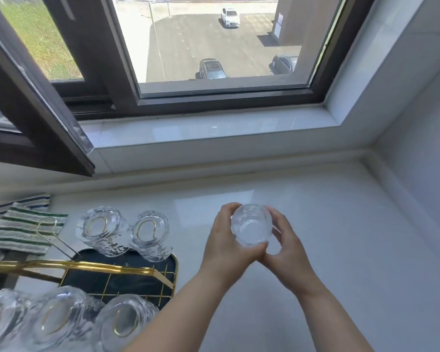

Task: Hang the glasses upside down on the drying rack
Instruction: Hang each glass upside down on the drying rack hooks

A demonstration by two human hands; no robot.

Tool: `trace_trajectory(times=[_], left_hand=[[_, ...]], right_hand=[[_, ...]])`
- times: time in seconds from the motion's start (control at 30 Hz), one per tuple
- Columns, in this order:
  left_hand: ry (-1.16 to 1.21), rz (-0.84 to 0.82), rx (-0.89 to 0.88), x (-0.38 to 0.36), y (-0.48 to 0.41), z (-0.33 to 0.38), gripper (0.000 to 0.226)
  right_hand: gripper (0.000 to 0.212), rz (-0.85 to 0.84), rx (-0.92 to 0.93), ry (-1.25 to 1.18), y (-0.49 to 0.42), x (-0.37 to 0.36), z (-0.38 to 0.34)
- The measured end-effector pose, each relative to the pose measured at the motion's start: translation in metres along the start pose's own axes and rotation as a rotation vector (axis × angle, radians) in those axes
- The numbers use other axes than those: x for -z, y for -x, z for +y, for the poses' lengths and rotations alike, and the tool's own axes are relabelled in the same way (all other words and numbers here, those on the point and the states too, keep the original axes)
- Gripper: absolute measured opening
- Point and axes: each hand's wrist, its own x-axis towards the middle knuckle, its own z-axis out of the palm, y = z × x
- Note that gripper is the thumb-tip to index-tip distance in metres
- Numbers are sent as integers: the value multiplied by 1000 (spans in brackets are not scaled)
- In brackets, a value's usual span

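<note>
Five glasses already sit upside down on the gold drying rack (117, 271): three nearest me (122, 323), two at the far side (99, 228). Out over the white counter (328, 250), my left hand (226, 237) and right hand (282, 240) are both wrapped round the sixth glass (251, 226), fingers curled, nothing else held. My worry: it looks slick, so flipping it two-handed could let it slip onto the stone. Swinging it left could also clip the hung ones, since only one prong by the striped cloth (21, 224) looks free. Window (214, 47) beyond, no bother.
</note>
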Motion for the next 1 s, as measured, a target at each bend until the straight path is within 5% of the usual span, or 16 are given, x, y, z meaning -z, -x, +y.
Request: trace_trajectory(times=[0.17, 0.37, 0.63, 0.83, 1.0], left_hand=[[262, -12, -79, 54, 36, 41, 58], [287, -80, -141, 134, 78, 56, 71], [-294, 205, -198, 258, 88, 34, 60], [-347, 390, -158, 325, 65, 12, 65], [-335, 289, 12, 345, 48, -15, 61]], right_hand=[[88, -267, -51, -579, 22, 3, -45], [67, -491, -5, -727, 36, -51, -107], [74, -447, 274, 26, 17, -162, -197], [82, -540, 504, 441, -21, -259, -238], [84, -660, 518, 662, -52, -285, -223]])
